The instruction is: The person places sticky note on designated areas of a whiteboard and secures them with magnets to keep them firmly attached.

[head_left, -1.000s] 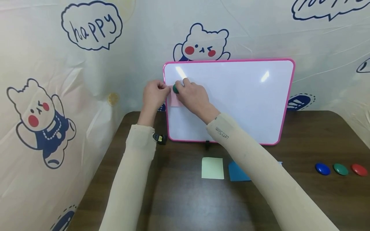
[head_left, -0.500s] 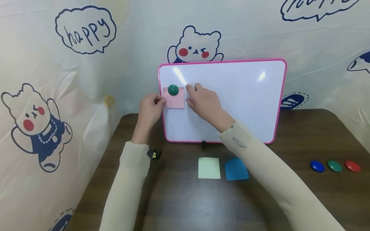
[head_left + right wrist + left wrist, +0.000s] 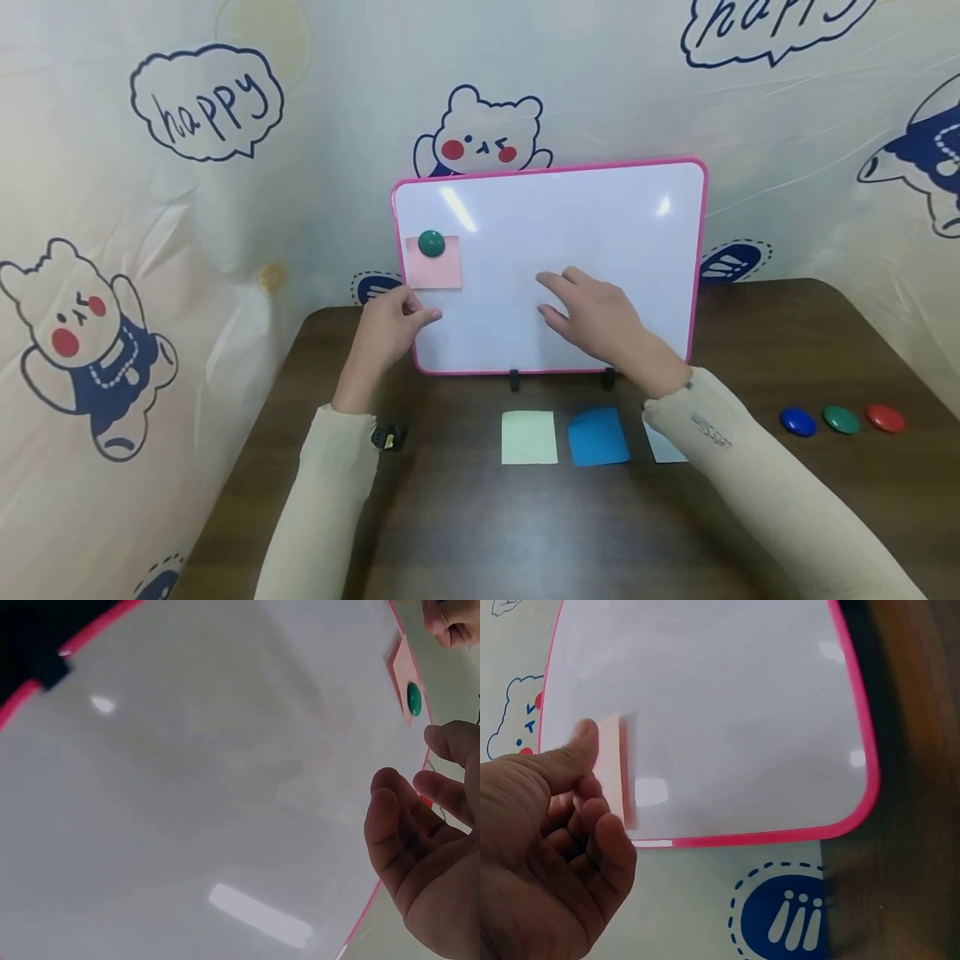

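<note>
A pink sticky note (image 3: pixel 433 271) hangs at the left side of a pink-framed whiteboard (image 3: pixel 517 333), under a round green magnet (image 3: pixel 431 243) near its top edge. Just below the note, at the board's left edge, is my left hand (image 3: pixel 390 325), fingers loosely curled and holding nothing. In the left wrist view its thumb overlaps the note (image 3: pixel 611 765). My right hand (image 3: pixel 600 321) is in front of the board's lower right half, fingers relaxed and apart, with nothing in them. The right wrist view shows the note and magnet (image 3: pixel 414 699) beyond its fingers.
On the brown table (image 3: pixel 450 517) lie a pale green note (image 3: pixel 529 437), a blue note (image 3: pixel 597 437) and a light blue note (image 3: pixel 663 442) partly under the right sleeve. Blue (image 3: pixel 798 422), green (image 3: pixel 841 420) and red (image 3: pixel 886 418) magnets lie at the right. Black feet (image 3: pixel 514 380) support the board.
My right hand has let go of the green magnet, which stays on the pink note, and moved right and down. My left hand has left the note's edge and dropped lower.
</note>
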{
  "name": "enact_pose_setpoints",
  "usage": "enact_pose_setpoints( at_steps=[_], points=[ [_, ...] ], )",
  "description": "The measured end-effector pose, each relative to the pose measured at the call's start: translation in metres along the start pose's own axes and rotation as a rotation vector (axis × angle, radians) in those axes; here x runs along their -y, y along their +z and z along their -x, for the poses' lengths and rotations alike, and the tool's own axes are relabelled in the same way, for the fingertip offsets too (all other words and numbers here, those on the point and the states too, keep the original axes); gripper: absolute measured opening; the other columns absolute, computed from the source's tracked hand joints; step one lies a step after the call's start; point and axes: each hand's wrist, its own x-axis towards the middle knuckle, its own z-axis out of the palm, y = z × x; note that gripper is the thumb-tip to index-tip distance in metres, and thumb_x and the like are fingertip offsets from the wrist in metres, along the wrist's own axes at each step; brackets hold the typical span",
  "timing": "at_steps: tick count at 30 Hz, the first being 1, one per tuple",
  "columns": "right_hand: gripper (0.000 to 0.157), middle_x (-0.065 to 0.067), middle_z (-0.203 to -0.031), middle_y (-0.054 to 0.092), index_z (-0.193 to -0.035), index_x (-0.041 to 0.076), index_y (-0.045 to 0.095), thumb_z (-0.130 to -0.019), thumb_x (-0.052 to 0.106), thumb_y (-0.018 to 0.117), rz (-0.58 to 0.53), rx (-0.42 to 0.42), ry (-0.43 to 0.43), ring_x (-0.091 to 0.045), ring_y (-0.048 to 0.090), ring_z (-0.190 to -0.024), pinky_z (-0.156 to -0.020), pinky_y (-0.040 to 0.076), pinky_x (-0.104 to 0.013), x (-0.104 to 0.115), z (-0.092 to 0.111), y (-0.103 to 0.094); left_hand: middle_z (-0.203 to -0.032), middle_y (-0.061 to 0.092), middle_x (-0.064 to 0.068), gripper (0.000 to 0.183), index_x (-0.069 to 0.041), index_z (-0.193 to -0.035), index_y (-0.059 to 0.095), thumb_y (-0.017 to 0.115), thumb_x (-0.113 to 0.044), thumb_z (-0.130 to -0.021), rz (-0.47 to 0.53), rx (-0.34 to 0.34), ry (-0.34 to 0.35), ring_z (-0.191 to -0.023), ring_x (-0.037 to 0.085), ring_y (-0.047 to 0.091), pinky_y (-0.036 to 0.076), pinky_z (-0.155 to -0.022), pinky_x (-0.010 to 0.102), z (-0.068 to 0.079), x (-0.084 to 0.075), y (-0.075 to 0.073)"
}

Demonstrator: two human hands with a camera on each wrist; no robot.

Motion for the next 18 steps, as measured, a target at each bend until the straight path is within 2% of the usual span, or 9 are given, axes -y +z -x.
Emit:
enact_pose_setpoints(
  at_steps=[7,11,18],
  points=[
    [0.049,-0.014,-0.111,0.066,-0.138,0.007,0.059,-0.096,0.029,0.070,-0.105,0.051,0.115,-0.027,0.066,-0.092,-0.075,0.058,-0.043,-0.032,0.048,-0.009,-0.097,0.062,0.009,0.012,-0.013,-0.102,0.062,0.060,-0.025,-0.103,0.056,0.078,0.042,-0.088,0.027,0.058,0.054,-0.082,0.041,0.012,0.011,0.012],
    [0.046,-0.014,-0.111,0.067,-0.137,0.007,0.061,-0.097,0.028,0.069,-0.152,0.070,0.183,-0.029,0.066,-0.092,-0.076,0.058,-0.046,-0.050,0.076,-0.017,-0.097,0.063,0.010,0.011,-0.009,-0.106,0.064,0.057,-0.018,-0.104,0.067,0.143,0.088,-0.089,0.027,0.059,0.054,-0.084,0.041,0.018,0.014,0.020],
    [0.038,-0.009,-0.100,0.067,-0.129,0.005,0.065,-0.096,0.022,0.071,-0.172,-0.006,0.236,-0.022,0.061,-0.081,-0.070,0.058,-0.042,-0.081,0.124,-0.030,-0.095,0.064,0.013,0.013,-0.002,-0.107,0.066,0.054,-0.006,-0.104,0.145,0.349,0.109,-0.088,0.030,0.062,0.054,-0.083,0.038,0.030,0.008,0.035]
  ],
)
